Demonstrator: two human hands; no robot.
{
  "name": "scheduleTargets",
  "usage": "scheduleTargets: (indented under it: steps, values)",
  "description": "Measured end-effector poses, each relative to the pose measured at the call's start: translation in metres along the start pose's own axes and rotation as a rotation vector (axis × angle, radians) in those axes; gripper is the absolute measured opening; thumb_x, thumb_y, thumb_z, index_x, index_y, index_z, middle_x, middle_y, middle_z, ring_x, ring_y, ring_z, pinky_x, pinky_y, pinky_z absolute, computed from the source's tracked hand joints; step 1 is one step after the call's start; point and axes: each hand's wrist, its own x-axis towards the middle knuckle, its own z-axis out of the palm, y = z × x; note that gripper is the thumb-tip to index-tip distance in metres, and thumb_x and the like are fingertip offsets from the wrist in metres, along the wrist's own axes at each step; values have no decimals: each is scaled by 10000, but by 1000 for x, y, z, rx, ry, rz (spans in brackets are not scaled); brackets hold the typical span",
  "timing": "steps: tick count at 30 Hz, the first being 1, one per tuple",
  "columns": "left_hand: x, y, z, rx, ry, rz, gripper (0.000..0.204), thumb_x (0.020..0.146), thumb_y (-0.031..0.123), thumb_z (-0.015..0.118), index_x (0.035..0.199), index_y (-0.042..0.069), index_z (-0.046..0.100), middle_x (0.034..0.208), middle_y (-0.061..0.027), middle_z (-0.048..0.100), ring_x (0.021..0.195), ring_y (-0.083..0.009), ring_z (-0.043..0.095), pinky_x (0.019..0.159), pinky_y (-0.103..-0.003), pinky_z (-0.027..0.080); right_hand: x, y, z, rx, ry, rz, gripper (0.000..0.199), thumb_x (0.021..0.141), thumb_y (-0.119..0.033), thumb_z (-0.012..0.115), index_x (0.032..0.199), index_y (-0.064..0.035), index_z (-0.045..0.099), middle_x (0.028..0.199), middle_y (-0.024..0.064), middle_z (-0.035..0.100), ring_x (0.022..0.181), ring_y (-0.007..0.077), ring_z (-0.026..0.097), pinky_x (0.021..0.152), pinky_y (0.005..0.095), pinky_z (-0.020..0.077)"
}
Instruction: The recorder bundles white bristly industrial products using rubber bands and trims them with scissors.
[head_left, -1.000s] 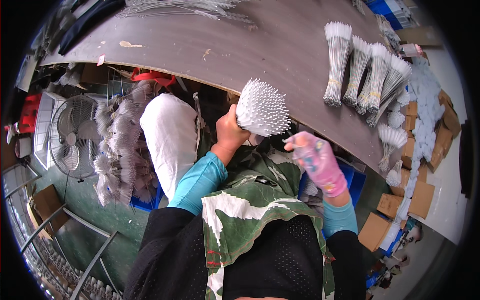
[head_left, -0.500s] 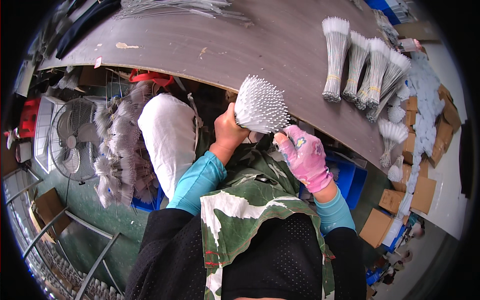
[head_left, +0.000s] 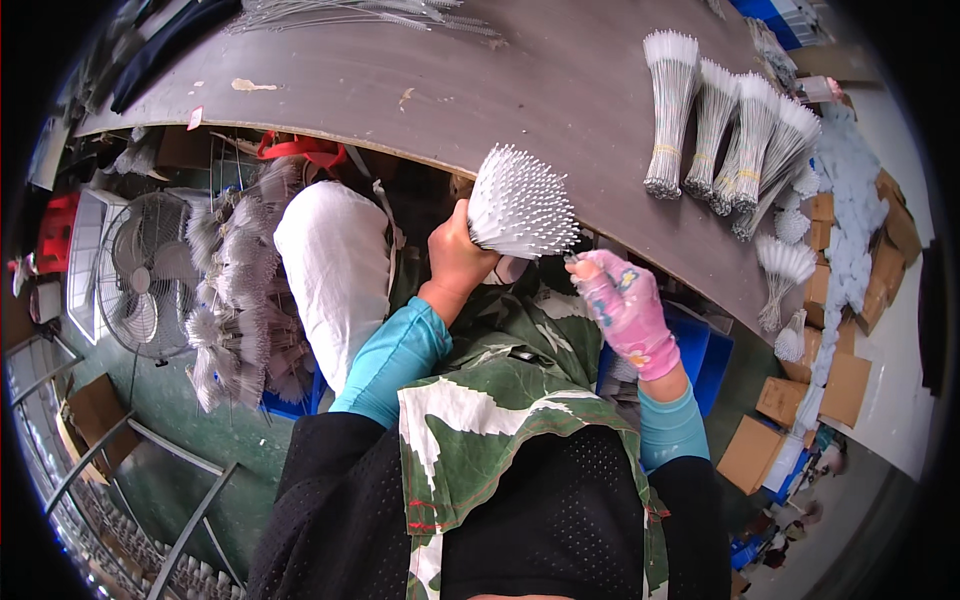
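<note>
My left hand (head_left: 462,250) is wrapped round a thick bundle of thin white-bristled wire brushes (head_left: 520,203), whose tips fan out toward the upper right. My right hand (head_left: 628,305) wears a pink flowered glove that leaves fingertips bare. Its thumb and finger are pinched together just right of the bundle's lower edge. Something small, thin and dark shows at those fingertips, too small to name. On the right of the table (head_left: 560,75) lie several tied brush bundles (head_left: 672,115), beyond my right hand.
Loose wire brushes (head_left: 350,12) lie at the table's far edge. A floor fan (head_left: 148,280) and hanging brush bunches (head_left: 240,290) are at the left. A white cloth-covered form (head_left: 335,270) sits beside my left arm. Cardboard boxes (head_left: 752,455) and a blue bin (head_left: 712,365) are at the right.
My right hand has drawn a little to the right, away from the bundle, with its fingers still pinched. My left hand and its bundle have hardly moved.
</note>
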Motion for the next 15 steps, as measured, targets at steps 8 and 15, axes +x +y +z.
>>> scheduleTargets:
  steps: [8, 15]
  values:
    - [0, 3, 1, 20, 3, -8, 395, 594, 190, 769, 855, 63, 501, 702, -166, 600, 664, -376, 596, 563, -415, 488, 4, 5, 7, -79, 14, 43, 290, 922, -276, 535, 885, -6, 636, 613, -32, 511, 557, 36, 416, 515, 202, 349]
    - [0, 3, 0, 14, -2, 6, 387, 601, 178, 760, 862, 57, 502, 703, -166, 601, 666, -375, 597, 564, -414, 488, 10, 6, 12, 1, 6, 36, 314, 928, -296, 529, 852, -15, 648, 563, -39, 459, 519, 41, 393, 499, 209, 336]
